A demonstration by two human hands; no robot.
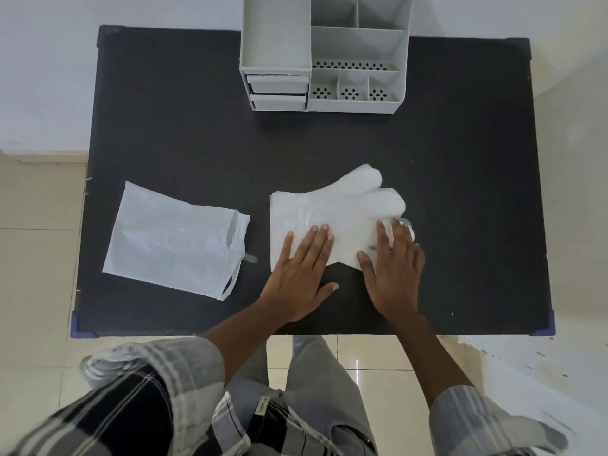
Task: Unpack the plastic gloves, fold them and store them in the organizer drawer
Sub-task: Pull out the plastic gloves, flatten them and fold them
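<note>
A stack of white plastic gloves point(342, 205) lies flat in the middle of the black table point(184, 133), fingers pointing right. My left hand point(301, 273) rests palm down on the cuff end, fingers spread. My right hand point(394, 268) presses flat on the lower finger part, where a fold of plastic bunches under its fingertips. The empty white packaging bag point(174, 238) lies to the left, its mouth facing the gloves. The grey organizer point(324, 54) stands at the table's far edge, with two small shut drawers point(279, 93) at its lower left.
The organizer has a tall bin on the left and several open perforated compartments point(353, 93) on the right. A bit of clear tape point(251, 257) sticks out beside the bag. Tiled floor surrounds the table, and a white wall rises behind it.
</note>
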